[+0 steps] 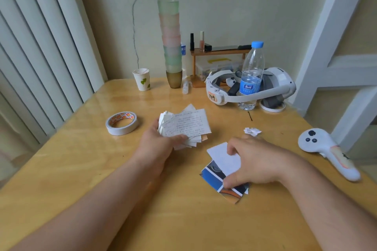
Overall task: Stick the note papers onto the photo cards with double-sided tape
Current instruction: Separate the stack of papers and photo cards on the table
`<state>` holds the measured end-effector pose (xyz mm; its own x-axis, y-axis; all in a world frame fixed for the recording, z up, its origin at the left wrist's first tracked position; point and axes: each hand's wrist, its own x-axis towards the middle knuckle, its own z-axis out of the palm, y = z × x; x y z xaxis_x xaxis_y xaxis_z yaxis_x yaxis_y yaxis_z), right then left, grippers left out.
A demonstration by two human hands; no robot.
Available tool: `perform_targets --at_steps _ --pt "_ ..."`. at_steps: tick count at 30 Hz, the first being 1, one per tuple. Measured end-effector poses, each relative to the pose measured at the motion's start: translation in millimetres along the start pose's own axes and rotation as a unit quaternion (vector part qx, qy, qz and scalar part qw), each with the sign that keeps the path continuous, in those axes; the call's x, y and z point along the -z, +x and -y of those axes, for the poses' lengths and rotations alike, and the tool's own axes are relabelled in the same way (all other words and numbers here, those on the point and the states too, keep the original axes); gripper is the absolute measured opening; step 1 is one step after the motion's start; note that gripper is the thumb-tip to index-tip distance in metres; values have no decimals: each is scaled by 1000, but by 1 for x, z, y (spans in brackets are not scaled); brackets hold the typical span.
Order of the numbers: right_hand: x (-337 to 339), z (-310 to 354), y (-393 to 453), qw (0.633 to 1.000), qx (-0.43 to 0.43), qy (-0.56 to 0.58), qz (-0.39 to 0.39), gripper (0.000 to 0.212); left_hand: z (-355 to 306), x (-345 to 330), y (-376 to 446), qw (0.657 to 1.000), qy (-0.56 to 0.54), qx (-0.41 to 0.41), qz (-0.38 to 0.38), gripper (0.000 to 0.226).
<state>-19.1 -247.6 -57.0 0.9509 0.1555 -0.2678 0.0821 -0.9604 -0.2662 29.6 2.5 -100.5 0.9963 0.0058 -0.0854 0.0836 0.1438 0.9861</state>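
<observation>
My left hand (pixel 158 144) grips a fanned stack of note papers (pixel 187 125) covered in small writing, held just above the table's middle. My right hand (pixel 251 161) pinches a blank white note paper (pixel 223 156) that lies on top of a pile of photo cards (pixel 212 177) showing blue, black and orange. Thumb and fingers hold the paper's edges. A roll of double-sided tape (pixel 122 123) lies flat on the table left of the note stack, apart from both hands.
Small crumpled paper scraps (pixel 252 131) lie beyond my right hand. A white controller (pixel 326 153) rests at the right edge. A water bottle (pixel 252 75), a headset (pixel 251 87), a paper cup (pixel 142 79), stacked cups (pixel 171 43) and a small shelf (pixel 218 53) line the back.
</observation>
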Motion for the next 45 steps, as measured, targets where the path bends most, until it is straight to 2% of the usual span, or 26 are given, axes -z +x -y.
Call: perform_targets --at_steps 4,8,12,14,15,17,19,21,23,26,29,32,34,36,39,41,43,45 --pt "-5 11 -9 999 49 -9 17 71 -8 -6 8 999 26 32 12 68" --pt "-11 12 -9 993 114 11 30 75 -20 -12 21 998 62 6 -10 67" --pt "-12 3 10 986 127 96 -50 47 -24 -12 38 998 56 -24 -32 67" --pt "-11 -1 18 980 129 127 -80 42 -21 -11 39 997 54 -37 -34 67" --pt "-10 -2 17 980 128 132 -81 45 -19 -9 38 998 46 -43 -29 67" --pt "-6 2 8 985 125 111 -41 69 -14 -5 35 998 23 -60 -6 68" --pt "-4 10 -7 991 126 21 23 94 -11 0 35 997 3 -71 12 66" --pt "-6 21 -25 987 139 -51 63 99 -10 3 34 997 -25 -72 16 64" --pt "-11 27 -38 984 157 -49 63 90 -9 4 36 997 -26 -69 18 65" --pt "-19 18 -40 985 170 -10 5 75 -7 4 38 997 3 -70 23 81" --pt "-26 -4 -20 984 166 3 -65 69 -6 4 37 997 16 -71 28 99" --pt "-28 -11 4 981 165 43 -93 63 -8 1 33 992 53 -98 49 106" --pt "-25 -7 19 975 175 66 -122 55 -9 0 30 990 58 -108 65 98" --pt "-24 0 34 971 158 86 -160 42 -12 -3 25 993 11 -83 80 82" --pt "-24 14 59 963 102 92 -232 33 -14 -12 15 994 -33 -43 100 62" --pt "-21 19 72 942 42 150 -297 31 -12 -14 13 994 -24 -25 102 57" --pt "-15 18 78 903 9 212 -374 34 -9 -11 13 992 73 -41 98 56" --pt "-13 15 76 880 30 239 -409 41 -9 -9 10 951 286 -92 77 54"
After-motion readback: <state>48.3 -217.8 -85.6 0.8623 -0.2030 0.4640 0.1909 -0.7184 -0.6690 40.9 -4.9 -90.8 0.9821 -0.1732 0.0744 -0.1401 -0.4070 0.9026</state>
